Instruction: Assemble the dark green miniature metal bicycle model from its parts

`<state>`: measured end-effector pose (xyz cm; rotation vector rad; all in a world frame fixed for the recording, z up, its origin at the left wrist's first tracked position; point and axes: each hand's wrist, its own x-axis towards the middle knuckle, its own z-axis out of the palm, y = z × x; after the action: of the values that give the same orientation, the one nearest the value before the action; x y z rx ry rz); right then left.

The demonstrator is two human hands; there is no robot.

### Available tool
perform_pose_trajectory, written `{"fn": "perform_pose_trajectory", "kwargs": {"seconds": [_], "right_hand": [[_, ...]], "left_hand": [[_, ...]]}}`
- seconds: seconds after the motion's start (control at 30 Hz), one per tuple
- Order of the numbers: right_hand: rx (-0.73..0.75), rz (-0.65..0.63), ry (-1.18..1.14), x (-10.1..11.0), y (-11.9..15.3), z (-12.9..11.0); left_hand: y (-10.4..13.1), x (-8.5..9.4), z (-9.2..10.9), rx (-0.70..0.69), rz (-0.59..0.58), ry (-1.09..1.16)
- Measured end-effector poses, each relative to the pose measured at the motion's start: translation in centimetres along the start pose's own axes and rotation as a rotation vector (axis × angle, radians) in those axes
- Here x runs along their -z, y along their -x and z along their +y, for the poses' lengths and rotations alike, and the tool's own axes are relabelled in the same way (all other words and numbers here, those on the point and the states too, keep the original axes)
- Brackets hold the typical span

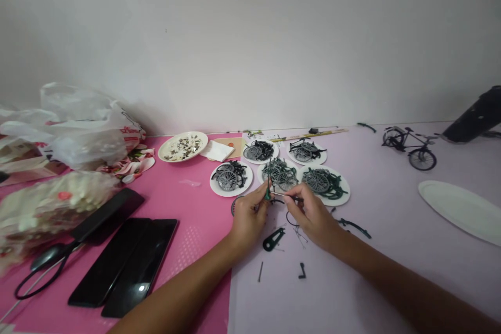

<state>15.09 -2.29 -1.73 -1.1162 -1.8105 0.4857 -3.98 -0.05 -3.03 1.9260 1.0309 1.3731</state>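
Note:
Pinched in my left hand [247,219] is a dark green plastic bicycle part [268,190], held upright. My right hand [311,216] grips a small screwdriver [278,194] with a thin metal shaft and a dark end. Its tip points left at the green part; whether they touch is too small to tell. Below the hands lie a dark green chain-guard-shaped piece [274,239], a thin rod [260,271] and a small black crank-shaped piece [301,270]. A toy wheel [234,205] is partly hidden behind my left hand.
White plates [344,199] of toy bicycle parts stand beyond my hands. An assembled toy bicycle [410,147] and an oval white plate [457,211] are to the right. Leftward are a plate of small bits [203,138], plastic bags [86,130] and two black phone-like slabs [136,266].

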Motion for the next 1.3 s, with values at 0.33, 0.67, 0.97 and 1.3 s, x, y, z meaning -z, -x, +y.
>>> {"fn": "perform_pose_trajectory", "kwargs": {"seconds": [0.33, 0.67, 0.97, 1.3], "right_hand": [[-0.066, -0.001, 0.024, -0.2, 0.6, 0.2], [-0.073, -0.114, -0.011, -0.1, 1.4, -0.9], [-0.11, -0.1, -0.042, -0.7, 1.1, -0.3], [0.021, -0.075, 0.047, -0.2, 0.4, 0.1]], "left_hand": [[0.2, 0.2, 0.6, -0.114, -0.077, 0.014], [0.3, 0.4, 1.0, -0.026, -0.059, 0.057], [0.1, 0.6, 1.3, 0.006, -0.015, 0.064], [0.2, 0.4, 0.5, -0.025, 0.003, 0.029]]}}
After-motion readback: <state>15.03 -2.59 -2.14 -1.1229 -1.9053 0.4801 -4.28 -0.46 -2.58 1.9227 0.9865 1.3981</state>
